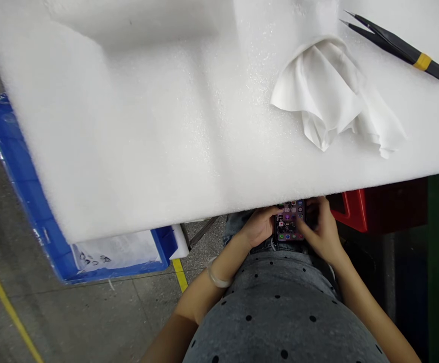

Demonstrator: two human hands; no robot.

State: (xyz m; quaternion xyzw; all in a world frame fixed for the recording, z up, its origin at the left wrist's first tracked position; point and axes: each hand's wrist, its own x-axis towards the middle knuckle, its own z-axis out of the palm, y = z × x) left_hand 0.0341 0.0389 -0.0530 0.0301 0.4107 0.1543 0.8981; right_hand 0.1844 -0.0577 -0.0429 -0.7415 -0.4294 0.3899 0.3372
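Note:
Below the table's front edge, a smartphone (pixel 289 223) with a lit screen of app icons rests in my lap. My left hand (pixel 258 228) grips its left side, a clear bracelet on that wrist. My right hand (pixel 321 232) holds the right side, with the thumb over the screen. Both hands are partly tucked under the white foam sheet (pixel 136 141) that covers the table. On the foam, far from my hands, lie a crumpled white cloth (pixel 333 96) and black tweezers (pixel 397 45) with a yellow band.
A blue plastic bin (pixel 26 191) with a paper label stands under the table at the left. A red bin (pixel 371 206) sits under the table at the right. Yellow floor lines cross the grey concrete floor.

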